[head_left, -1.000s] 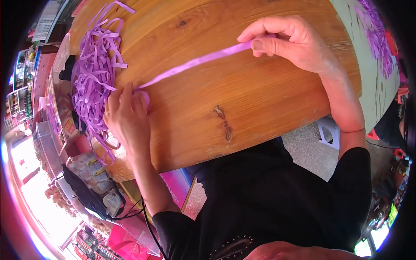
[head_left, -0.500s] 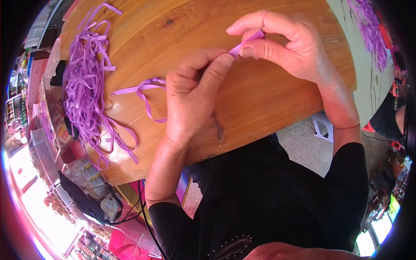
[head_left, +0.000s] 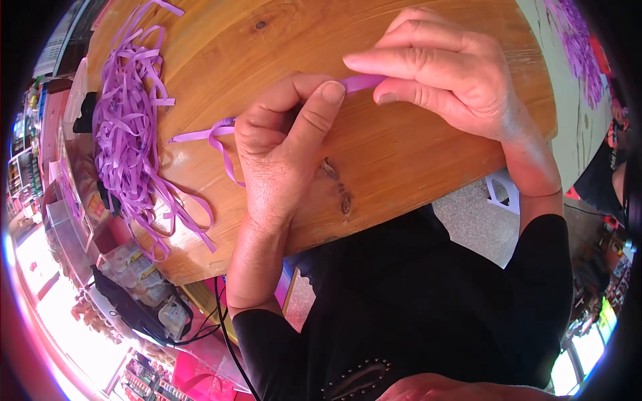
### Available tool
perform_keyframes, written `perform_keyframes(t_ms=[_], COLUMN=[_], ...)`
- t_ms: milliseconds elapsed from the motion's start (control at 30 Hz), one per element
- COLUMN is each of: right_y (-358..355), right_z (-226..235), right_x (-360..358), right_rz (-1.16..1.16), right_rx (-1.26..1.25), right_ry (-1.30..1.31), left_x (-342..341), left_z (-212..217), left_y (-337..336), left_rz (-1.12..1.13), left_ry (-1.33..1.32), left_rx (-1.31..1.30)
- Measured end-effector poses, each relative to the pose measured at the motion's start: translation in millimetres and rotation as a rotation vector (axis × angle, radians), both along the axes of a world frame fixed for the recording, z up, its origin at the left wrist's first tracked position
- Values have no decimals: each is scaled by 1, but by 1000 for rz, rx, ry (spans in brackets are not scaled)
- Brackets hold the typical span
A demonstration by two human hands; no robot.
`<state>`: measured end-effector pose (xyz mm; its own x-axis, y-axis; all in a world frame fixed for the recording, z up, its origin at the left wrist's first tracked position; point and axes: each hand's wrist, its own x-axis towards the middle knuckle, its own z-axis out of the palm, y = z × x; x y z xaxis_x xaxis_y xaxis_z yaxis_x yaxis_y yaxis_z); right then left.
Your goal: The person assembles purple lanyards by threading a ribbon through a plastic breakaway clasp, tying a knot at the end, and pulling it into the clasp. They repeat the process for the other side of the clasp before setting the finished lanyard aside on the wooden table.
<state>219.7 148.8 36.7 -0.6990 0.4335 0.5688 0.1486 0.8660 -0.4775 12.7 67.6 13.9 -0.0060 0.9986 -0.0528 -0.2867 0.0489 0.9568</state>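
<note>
My left hand (head_left: 281, 134) pinches a narrow purple ribbon (head_left: 363, 82) between thumb and forefinger, above the wooden table. The ribbon's short end points right, into the gap between the thumb and forefinger of my right hand (head_left: 448, 73). Those fingers are apart, and I see no firm grip on the ribbon. More purple ribbon (head_left: 217, 142) lies looped on the table just left of my left hand; whether it joins the held piece is hidden by that hand.
A tangled heap of purple ribbons (head_left: 127, 127) lies along the table's left side, some ends trailing toward the near edge. The wooden table (head_left: 414, 160) fills the middle. Another purple bundle (head_left: 576, 47) lies on a pale surface at far right. A white stool (head_left: 503, 192) stands below.
My left hand has shifted slightly left with the ribbon. My right fingers, earlier close around the ribbon's end, have spread away from it.
</note>
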Motion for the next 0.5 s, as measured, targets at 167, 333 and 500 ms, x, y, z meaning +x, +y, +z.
perform_keyframes(t_ms=[167, 333, 500], right_y=[-2, -6, -6], right_z=[-2, 0, -2], right_x=[-3, 1, 3], right_rz=[9, 40, 257], right_rx=[76, -269, -1296], right_ry=[-20, -105, 173], left_x=[-3, -10, -13], left_z=[0, 1, 10], left_y=[-1, 2, 2], left_rz=[-10, -30, -70], left_ry=[140, 334, 61], left_rx=[49, 164, 143])
